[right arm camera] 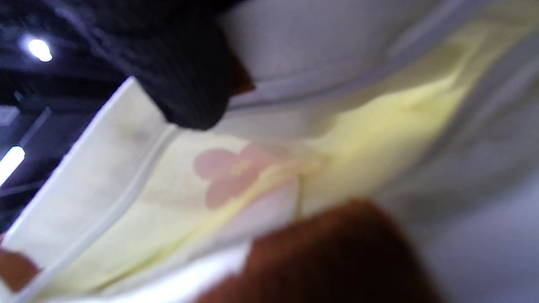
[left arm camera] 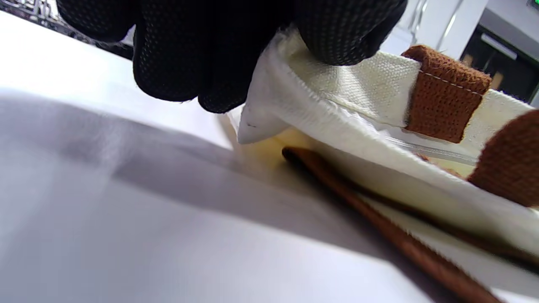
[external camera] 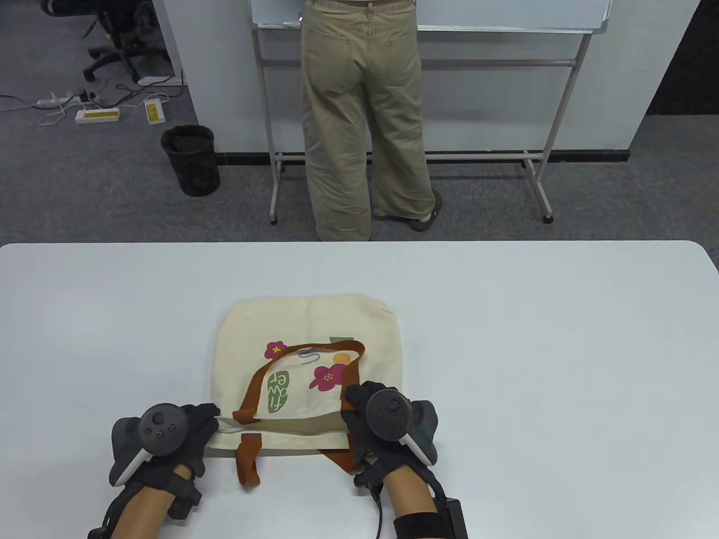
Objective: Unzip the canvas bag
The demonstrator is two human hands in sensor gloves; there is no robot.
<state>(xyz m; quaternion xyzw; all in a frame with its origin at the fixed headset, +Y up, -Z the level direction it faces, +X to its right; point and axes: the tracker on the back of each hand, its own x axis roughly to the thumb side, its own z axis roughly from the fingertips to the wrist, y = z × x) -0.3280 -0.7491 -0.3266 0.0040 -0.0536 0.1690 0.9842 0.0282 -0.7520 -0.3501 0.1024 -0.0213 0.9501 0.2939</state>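
Observation:
The cream canvas bag point(external camera: 306, 331), with a flower print and brown straps point(external camera: 255, 387), lies flat on the white table point(external camera: 533, 348), its mouth toward me. My left hand point(external camera: 209, 422) pinches the mouth's left corner; the left wrist view shows its fingers point(left arm camera: 210, 54) on the cream edge point(left arm camera: 337, 80), beside a strap patch point(left arm camera: 446, 94) and the zipper track point(left arm camera: 438, 152). My right hand point(external camera: 353, 412) grips the upper edge at the mouth's right end. The blurred right wrist view shows a fingertip point(right arm camera: 185, 88) and the bag's pale inside point(right arm camera: 379, 122). The zipper pull is hidden.
A brown strap point(external camera: 247, 460) trails off the bag toward the table's near edge. Beyond the table's far edge a person in khaki trousers point(external camera: 359, 129) stands at a whiteboard stand point(external camera: 539, 163), with a black bin point(external camera: 191, 160) to the left.

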